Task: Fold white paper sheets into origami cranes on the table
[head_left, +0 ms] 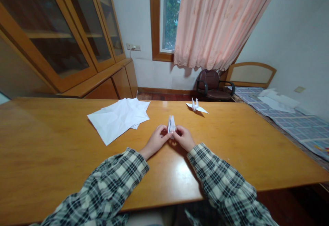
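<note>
Between my two hands is a small piece of folded white paper, narrow and standing upright with its points upward. My left hand pinches its lower left side, thumb toward me. From the other side my right hand pinches the lower right part, and the two thumbs nearly meet at the base. The fingertips cover the bottom of the paper. A finished white paper crane with spread wings stands farther back on the right. To the left lie several sheets of creased white paper, overlapping in a loose pile.
The wooden table stretches wide on both sides of my hands. Beyond its far edge stand a brown armchair and, to the right, a bed. A glass-door cabinet rises at the left.
</note>
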A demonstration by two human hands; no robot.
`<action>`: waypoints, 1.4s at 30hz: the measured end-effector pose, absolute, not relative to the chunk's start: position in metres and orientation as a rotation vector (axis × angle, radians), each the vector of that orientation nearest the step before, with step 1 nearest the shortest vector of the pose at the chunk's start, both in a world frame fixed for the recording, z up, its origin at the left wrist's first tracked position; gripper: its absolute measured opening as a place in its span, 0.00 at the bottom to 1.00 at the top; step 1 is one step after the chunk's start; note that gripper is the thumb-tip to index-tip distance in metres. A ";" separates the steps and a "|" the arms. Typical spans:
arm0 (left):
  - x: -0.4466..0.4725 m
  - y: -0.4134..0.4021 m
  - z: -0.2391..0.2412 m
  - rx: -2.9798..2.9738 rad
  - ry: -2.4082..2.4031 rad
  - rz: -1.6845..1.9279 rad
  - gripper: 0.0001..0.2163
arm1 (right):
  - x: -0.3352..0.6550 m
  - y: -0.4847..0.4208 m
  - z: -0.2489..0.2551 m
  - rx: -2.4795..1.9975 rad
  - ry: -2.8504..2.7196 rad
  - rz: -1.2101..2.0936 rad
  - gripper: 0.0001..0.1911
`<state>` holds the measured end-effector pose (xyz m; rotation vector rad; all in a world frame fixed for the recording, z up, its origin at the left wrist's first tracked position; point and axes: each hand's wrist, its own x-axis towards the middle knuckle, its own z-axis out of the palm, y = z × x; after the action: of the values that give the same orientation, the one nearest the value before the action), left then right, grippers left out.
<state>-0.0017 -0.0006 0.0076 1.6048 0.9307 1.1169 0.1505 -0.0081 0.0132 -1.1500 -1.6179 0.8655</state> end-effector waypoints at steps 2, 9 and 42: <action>-0.002 0.000 0.009 1.574 0.911 1.106 0.11 | 0.150 -0.008 0.014 -1.153 -1.605 0.860 0.12; -0.004 0.005 0.008 1.458 0.938 1.131 0.11 | 0.150 -0.008 0.014 -1.159 -1.600 0.852 0.14; -0.004 0.009 0.002 1.399 0.923 1.111 0.13 | 0.158 0.000 0.010 -1.204 -1.695 0.726 0.15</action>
<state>-0.0040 0.0087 0.0021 1.3986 0.9232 1.1113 0.1576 -0.0002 0.0098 -1.2036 -1.6948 0.7259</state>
